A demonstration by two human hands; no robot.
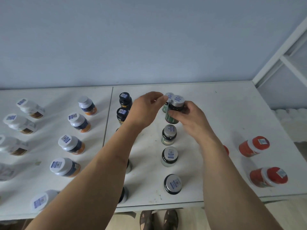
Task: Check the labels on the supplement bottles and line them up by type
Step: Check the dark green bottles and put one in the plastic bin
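Observation:
My right hand (187, 117) grips a dark green-labelled bottle with a silver cap (176, 110), held just above the table near the far end of a column. My left hand (146, 108) reaches toward the farthest green bottle (169, 98), fingertips touching its white cap. Three more silver-capped green bottles (169, 135) line up toward me below them. Black bottles with blue stickers (125, 100) form a column to the left, partly hidden by my left arm. White-capped blue-and-orange bottles (79, 122) run in a column further left.
White bottles with brown labels (21, 123) stand along the far left. Two red bottles (255, 146) lie at the right, a third hidden behind my right forearm. The white tables (216, 113) meet at a seam; a wall stands behind, a white frame (282, 57) at right.

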